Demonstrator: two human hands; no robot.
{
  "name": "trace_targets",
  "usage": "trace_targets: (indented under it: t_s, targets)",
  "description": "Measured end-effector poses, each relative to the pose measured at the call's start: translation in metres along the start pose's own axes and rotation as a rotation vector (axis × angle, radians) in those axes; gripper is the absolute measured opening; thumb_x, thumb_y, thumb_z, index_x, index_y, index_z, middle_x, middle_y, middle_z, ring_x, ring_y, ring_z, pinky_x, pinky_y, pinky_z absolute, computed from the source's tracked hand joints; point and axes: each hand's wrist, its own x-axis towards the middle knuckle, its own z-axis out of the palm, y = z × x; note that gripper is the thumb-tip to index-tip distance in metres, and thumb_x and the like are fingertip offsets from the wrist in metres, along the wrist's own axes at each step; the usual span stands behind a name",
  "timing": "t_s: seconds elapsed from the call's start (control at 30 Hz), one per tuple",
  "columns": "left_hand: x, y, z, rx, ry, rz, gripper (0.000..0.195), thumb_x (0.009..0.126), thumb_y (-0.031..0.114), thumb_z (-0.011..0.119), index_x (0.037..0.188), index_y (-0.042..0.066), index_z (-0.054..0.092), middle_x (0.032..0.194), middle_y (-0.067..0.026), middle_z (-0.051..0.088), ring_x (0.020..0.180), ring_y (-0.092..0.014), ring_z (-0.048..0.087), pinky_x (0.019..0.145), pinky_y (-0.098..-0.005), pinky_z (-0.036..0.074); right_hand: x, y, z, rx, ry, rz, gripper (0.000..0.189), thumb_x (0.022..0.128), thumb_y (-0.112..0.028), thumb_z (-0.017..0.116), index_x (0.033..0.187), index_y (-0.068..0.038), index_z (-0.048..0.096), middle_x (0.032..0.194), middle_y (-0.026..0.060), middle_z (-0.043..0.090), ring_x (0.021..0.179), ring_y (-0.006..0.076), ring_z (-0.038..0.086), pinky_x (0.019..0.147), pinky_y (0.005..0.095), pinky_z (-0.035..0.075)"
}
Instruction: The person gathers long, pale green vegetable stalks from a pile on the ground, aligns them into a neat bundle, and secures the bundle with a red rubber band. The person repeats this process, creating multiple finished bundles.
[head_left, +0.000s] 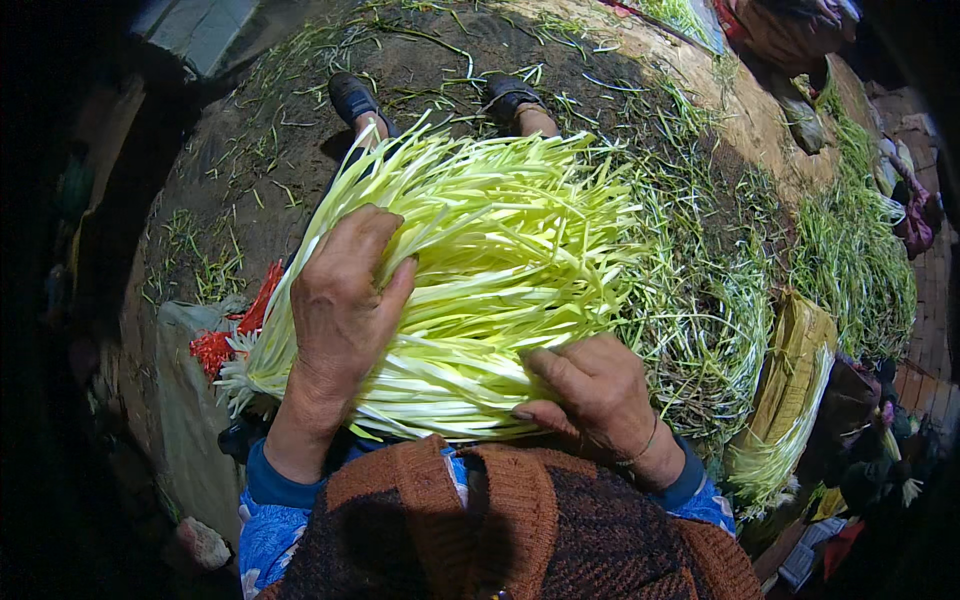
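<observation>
A large spread bundle of pale yellow-green blanched chives (510, 262) lies across my lap. Its white stem ends (240, 382) gather at the left, and the leaf tips fan out to the right. My left hand (337, 300) is closed over the stems near that white end, with thumb and fingers curled into them; its fingertips are partly hidden. At the near right edge of the bundle, my right hand (592, 397) pinches some leaves between thumb and fingers.
Red plastic strings (259, 304) lie beside the stem ends, near a grey-green sheet (187, 390). Leaf trimmings (705, 330) heap up on the right. Beyond are a yellow woven sack (791, 360), loose chives (784, 461) and a greener pile (855, 262). My shoes (514, 94) rest on littered ground.
</observation>
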Motion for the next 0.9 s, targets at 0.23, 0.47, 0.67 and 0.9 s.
trace_targets:
  t_s: [0.23, 0.47, 0.67, 0.9]
  targets:
    - [0.004, -0.002, -0.005, -0.143, 0.036, -0.044, 0.038, 0.081, 0.0, 0.078, 0.118, 0.002, 0.07, 0.118, -0.0169, 0.071, 0.096, -0.031, 0.072, 0.082, -0.0372, 0.059, 0.046, 0.012, 0.0, -0.192, 0.02, -0.08, 0.059, 0.086, -0.05, 0.077, 0.124, -0.006, 0.067, 0.121, 0.0144, 0.067, 0.094, 0.0297, 0.067, 0.078, 0.0417, 0.05]
    - [0.003, -0.007, -0.01, -0.212, 0.084, -0.101, 0.049, 0.079, 0.003, 0.086, 0.125, 0.005, 0.071, 0.124, -0.0148, 0.071, 0.082, -0.018, 0.071, 0.07, -0.0295, 0.059, 0.042, 0.003, -0.007, -0.223, -0.102, 0.086, 0.055, 0.078, -0.042, 0.085, 0.117, -0.006, 0.07, 0.113, 0.0133, 0.07, 0.089, 0.0307, 0.068, 0.075, 0.0408, 0.051]
    - [-0.008, -0.005, -0.018, -0.301, 0.083, -0.123, 0.056, 0.076, 0.003, 0.088, 0.128, 0.004, 0.068, 0.125, -0.0155, 0.069, 0.088, -0.019, 0.074, 0.071, -0.0289, 0.059, 0.045, 0.009, -0.002, -0.222, -0.024, 0.046, 0.047, 0.08, -0.039, 0.085, 0.113, -0.008, 0.07, 0.107, 0.0108, 0.07, 0.086, 0.0287, 0.067, 0.075, 0.0405, 0.047]
    - [-0.01, -0.007, -0.029, -0.64, 0.051, -0.312, 0.041, 0.088, -0.006, 0.075, 0.128, 0.0, 0.067, 0.122, -0.0083, 0.071, 0.098, -0.012, 0.07, 0.085, -0.0264, 0.057, 0.062, -0.002, -0.022, -0.044, 0.126, 0.072, 0.033, 0.079, -0.02, 0.088, 0.105, -0.006, 0.074, 0.101, 0.0127, 0.073, 0.088, 0.0307, 0.071, 0.075, 0.0404, 0.053]
